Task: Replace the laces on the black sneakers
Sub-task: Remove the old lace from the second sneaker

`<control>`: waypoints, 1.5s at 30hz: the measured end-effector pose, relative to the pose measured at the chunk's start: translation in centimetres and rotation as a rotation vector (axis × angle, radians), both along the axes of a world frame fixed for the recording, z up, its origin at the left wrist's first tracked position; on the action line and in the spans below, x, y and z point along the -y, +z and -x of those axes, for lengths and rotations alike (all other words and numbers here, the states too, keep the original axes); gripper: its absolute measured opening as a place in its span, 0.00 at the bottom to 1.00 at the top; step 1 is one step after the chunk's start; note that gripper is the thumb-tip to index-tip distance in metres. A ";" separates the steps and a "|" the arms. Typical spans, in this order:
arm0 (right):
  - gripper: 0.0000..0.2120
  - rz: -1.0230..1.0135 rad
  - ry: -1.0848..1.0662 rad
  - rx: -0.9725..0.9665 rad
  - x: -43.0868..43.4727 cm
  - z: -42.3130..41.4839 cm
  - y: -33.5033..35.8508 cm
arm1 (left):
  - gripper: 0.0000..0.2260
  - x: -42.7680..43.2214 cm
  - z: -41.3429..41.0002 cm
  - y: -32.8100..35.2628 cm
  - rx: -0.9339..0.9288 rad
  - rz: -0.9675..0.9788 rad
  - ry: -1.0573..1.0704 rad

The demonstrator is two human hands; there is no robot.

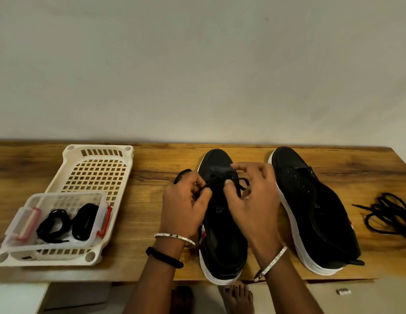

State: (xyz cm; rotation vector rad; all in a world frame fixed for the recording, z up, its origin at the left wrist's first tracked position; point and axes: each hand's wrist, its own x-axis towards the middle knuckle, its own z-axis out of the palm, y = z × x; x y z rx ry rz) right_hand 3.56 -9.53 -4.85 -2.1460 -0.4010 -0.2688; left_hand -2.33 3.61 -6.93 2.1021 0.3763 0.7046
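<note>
Two black sneakers with white soles stand on a wooden table, toes pointing away from me. Over the left sneaker (222,236) both my hands work its black lace (241,184) near the front eyelets. My left hand (186,207) pinches the lace at the shoe's left side. My right hand (252,200) pinches it at the right, with a loop of lace showing between the fingers. The right sneaker (311,207) has bare eyelets and no lace. A loose black lace (388,214) lies in a heap at the table's right end.
A cream perforated tray (93,175) sits at the left. A clear plastic box (54,218) in it holds two coiled black laces (68,220). The table's front edge (129,278) is close to me, and my bare feet show below it. A plain wall stands behind.
</note>
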 end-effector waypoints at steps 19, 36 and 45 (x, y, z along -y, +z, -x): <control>0.03 -0.404 -0.180 -0.596 1.2 -0.6 -0.5 | 0.09 0.2 -0.3 0.0 0.013 0.018 0.034; 0.03 -0.046 0.054 -0.021 -0.6 0.4 -2.2 | 0.08 0.6 -0.3 0.0 0.020 -0.009 0.040; 0.05 -0.275 -0.244 -0.486 1.5 -0.7 -2.1 | 0.09 0.7 -0.7 -0.1 0.005 0.014 0.048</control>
